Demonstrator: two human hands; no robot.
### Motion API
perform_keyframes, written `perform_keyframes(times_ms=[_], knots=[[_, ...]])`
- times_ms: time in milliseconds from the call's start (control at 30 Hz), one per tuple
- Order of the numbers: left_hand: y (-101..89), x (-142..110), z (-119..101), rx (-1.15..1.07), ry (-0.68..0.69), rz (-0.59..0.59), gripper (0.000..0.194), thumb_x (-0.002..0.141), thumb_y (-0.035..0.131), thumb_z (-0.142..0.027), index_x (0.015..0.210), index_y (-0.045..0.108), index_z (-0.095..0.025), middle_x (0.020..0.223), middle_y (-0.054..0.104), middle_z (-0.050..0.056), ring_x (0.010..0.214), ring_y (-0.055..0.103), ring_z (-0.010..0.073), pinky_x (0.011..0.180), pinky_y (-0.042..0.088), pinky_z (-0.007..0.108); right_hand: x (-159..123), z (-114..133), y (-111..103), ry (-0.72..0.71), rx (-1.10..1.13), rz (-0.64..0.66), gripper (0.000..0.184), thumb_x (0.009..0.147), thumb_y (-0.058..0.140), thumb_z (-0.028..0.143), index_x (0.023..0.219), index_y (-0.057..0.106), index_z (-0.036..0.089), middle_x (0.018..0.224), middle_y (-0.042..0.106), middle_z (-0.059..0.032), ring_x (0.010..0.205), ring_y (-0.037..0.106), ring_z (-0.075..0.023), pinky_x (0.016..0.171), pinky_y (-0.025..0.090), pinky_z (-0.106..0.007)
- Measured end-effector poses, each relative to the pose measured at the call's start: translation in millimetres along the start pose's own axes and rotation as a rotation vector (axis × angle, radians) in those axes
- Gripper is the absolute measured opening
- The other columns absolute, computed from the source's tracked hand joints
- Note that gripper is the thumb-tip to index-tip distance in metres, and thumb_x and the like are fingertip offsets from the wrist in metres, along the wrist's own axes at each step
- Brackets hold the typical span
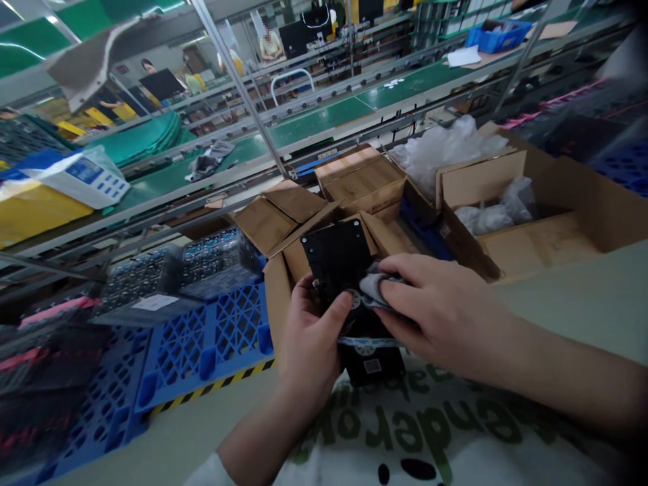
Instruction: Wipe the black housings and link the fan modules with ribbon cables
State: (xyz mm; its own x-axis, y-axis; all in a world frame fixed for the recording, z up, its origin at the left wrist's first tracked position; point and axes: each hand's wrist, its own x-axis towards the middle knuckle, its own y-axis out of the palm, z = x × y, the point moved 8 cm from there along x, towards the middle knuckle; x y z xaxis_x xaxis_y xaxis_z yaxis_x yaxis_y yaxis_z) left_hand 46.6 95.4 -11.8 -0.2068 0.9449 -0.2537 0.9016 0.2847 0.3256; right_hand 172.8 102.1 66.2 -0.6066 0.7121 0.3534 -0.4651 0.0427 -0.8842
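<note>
A flat black device (338,251) with screws at its corners and a round silver part near its middle is held up in front of my shirt. My left hand (314,337) grips its left side, thumb across the face. Pinched in my right hand (435,307) is a grey cloth (373,287), pressed against the device's right side. Below, a black piece (373,366) with a small square label and a pale strip along its top lies close to my shirt; whether it joins the device I cannot tell. An open cardboard box (277,297) stands right behind the device.
More cardboard boxes (362,177) stand behind, one with clear plastic bags (450,152). To the left are blue pallets (217,331) with stacked black trays of parts (172,270). A green conveyor line (344,111) with metal rails crosses behind; people sit at desks beyond.
</note>
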Motion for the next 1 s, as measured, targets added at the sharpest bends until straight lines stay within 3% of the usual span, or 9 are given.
perform_keyframes(times_ms=[133, 233, 333, 400, 500, 633, 767, 900, 1000], knots=[[-3.9, -1, -5, 0.174, 0.152, 0.017, 0.053, 0.061, 0.07, -0.026, 0.105, 0.042, -0.025, 0.104, 0.053, 0.003, 0.094, 0.053, 0.0167, 0.081, 0.045, 0.03, -9, 6, -19, -0.146, 0.295, -0.084, 0.01, 0.08, 0.046, 0.024, 0.082, 0.053, 0.017, 0.099, 0.053, -0.0075, 0.083, 0.052, -0.0151, 0.067, 0.045, -0.026], [-1.1, -5, -11, 0.403, 0.331, 0.056, 0.058, 0.056, 0.072, -0.027, 0.105, 0.042, -0.024, 0.111, 0.048, 0.006, 0.101, 0.049, 0.0202, 0.086, 0.041, 0.035, -10, -1, -32, -0.053, 0.188, -0.167, 0.01, 0.08, 0.046, 0.025, 0.081, 0.053, 0.018, 0.098, 0.052, -0.0075, 0.086, 0.051, -0.0173, 0.068, 0.044, -0.029], [2.9, -9, -18, 0.642, 0.481, 0.046, 0.058, 0.054, 0.072, -0.026, 0.103, 0.042, -0.022, 0.115, 0.042, 0.009, 0.107, 0.044, 0.0234, 0.091, 0.037, 0.04, -3, 4, -15, 0.006, -0.086, -0.001, 0.012, 0.079, 0.044, 0.024, 0.074, 0.053, 0.018, 0.086, 0.054, -0.0066, 0.074, 0.05, -0.0183, 0.061, 0.04, -0.032], [6.8, -12, -24, 0.787, 0.568, 0.035, 0.055, 0.053, 0.071, -0.023, 0.1, 0.042, -0.02, 0.115, 0.041, 0.01, 0.108, 0.043, 0.0237, 0.093, 0.035, 0.042, 0, 13, 0, -0.055, -0.172, 0.106, 0.01, 0.077, 0.045, 0.022, 0.073, 0.053, 0.017, 0.082, 0.054, -0.0065, 0.068, 0.048, -0.0168, 0.057, 0.036, -0.031], [10.2, -16, -32, 0.92, 0.656, 0.023, 0.055, 0.051, 0.07, -0.021, 0.099, 0.042, -0.019, 0.113, 0.04, 0.01, 0.107, 0.042, 0.0229, 0.092, 0.036, 0.04, 2, 21, 8, -0.182, -0.182, 0.14, 0.01, 0.077, 0.046, 0.021, 0.074, 0.054, 0.016, 0.084, 0.055, -0.0067, 0.069, 0.046, -0.0158, 0.058, 0.034, -0.03], [6.5, -17, -35, 0.907, 0.668, 0.045, 0.058, 0.051, 0.07, -0.02, 0.1, 0.041, -0.019, 0.114, 0.038, 0.01, 0.108, 0.041, 0.0229, 0.091, 0.036, 0.039, 0, 16, 0, -0.29, 0.025, 0.152, 0.011, 0.079, 0.045, 0.024, 0.077, 0.054, 0.018, 0.092, 0.055, -0.0047, 0.075, 0.048, -0.015, 0.063, 0.035, -0.03], [-1.8, -11, -27, 0.77, 0.559, 0.097, 0.055, 0.056, 0.067, -0.021, 0.104, 0.039, -0.021, 0.117, 0.039, 0.01, 0.108, 0.043, 0.0231, 0.092, 0.036, 0.04, -5, 14, -6, -0.315, 0.294, 0.215, 0.012, 0.079, 0.045, 0.024, 0.073, 0.052, 0.017, 0.097, 0.053, -0.0046, 0.077, 0.048, -0.0121, 0.062, 0.036, -0.025], [-5.8, -5, -22, 0.778, 0.512, 0.071, 0.054, 0.057, 0.068, -0.023, 0.104, 0.04, -0.02, 0.115, 0.04, 0.01, 0.108, 0.043, 0.0231, 0.093, 0.036, 0.04, -2, 12, 1, -0.123, 0.008, 0.087, 0.013, 0.08, 0.044, 0.022, 0.075, 0.055, 0.016, 0.088, 0.054, -0.0076, 0.075, 0.048, -0.0159, 0.061, 0.036, -0.029], [-3.9, -4, -24, 0.866, 0.56, 0.058, 0.051, 0.054, 0.067, -0.017, 0.099, 0.043, -0.018, 0.113, 0.04, 0.01, 0.107, 0.042, 0.023, 0.092, 0.036, 0.039, -1, 19, 21, -0.131, -0.189, 0.131, 0.011, 0.077, 0.046, 0.019, 0.077, 0.056, 0.015, 0.083, 0.055, -0.0079, 0.068, 0.046, -0.0173, 0.057, 0.035, -0.031]])
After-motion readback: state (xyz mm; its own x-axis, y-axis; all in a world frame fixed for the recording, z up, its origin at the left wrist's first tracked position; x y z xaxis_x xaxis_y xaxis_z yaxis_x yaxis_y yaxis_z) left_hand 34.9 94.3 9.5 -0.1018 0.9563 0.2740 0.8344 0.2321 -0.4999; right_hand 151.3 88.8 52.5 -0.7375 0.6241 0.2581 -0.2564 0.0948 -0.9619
